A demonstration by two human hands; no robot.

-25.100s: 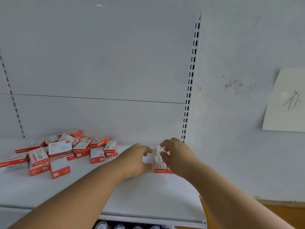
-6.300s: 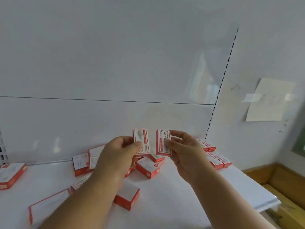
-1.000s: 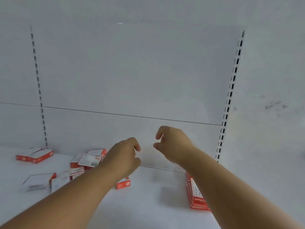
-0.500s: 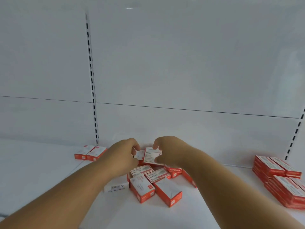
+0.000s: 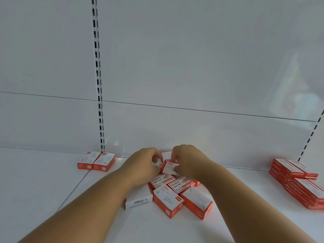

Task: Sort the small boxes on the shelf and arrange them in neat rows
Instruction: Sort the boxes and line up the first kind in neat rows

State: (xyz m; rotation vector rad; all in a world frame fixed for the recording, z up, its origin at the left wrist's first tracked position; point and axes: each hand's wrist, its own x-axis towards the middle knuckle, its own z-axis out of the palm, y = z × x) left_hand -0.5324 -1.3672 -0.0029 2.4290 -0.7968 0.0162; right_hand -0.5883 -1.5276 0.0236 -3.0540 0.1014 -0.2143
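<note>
A loose pile of small red-and-white boxes (image 5: 172,192) lies on the white shelf (image 5: 43,190) in front of me. My right hand (image 5: 188,160) pinches one tilted box (image 5: 169,168) at the back of the pile. My left hand (image 5: 143,163) reaches in beside it with curled fingers touching a box (image 5: 158,161) that is mostly hidden; whether it grips that box is unclear. A neat stack of the same boxes (image 5: 298,181) stands at the right. Two boxes (image 5: 97,161) sit side by side at the back left.
The white back panel rises behind the pile, with slotted uprights (image 5: 99,85) at the left and at the far right (image 5: 310,137). A box showing a barcode (image 5: 138,201) lies under my left forearm. A shelf seam runs diagonally at the lower left.
My view has shifted left from the stacked boxes to the loose pile. Both hands came down onto the pile, and my right hand has tilted one box up.
</note>
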